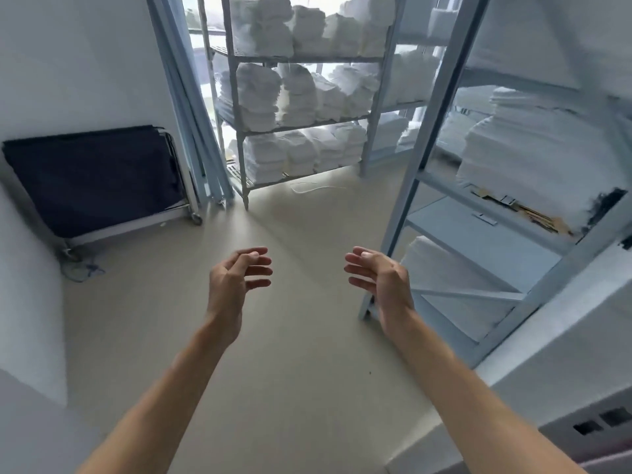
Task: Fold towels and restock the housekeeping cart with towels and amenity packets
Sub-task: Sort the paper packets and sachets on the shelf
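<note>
Two bare hands held out over the floor [301, 336], palms turned toward each other, nothing in either. Left hand [232, 285]: fingers loosely curled and spread, gripping nothing. Right hand [379, 282]: fingers relaxed, slightly bent, likewise holding nothing. Clear gap between them.

Just beside the right hand, a pale metal rack [434, 138] with its near post; flat white linen [444, 271] on a low shelf, more stacked above at the right edge.

Ahead, well apart from both hands, one wire shelf unit [304, 126]. Three tiers visible, each packed with folded white towels [273, 97], several stacks per tier; exact count unclear from blur and glare.

Left, against the wall: one folded cart [92, 179] with dark fabric, on castors. One loose white cord [314, 189] on the floor near the shelf unit's foot.
</note>
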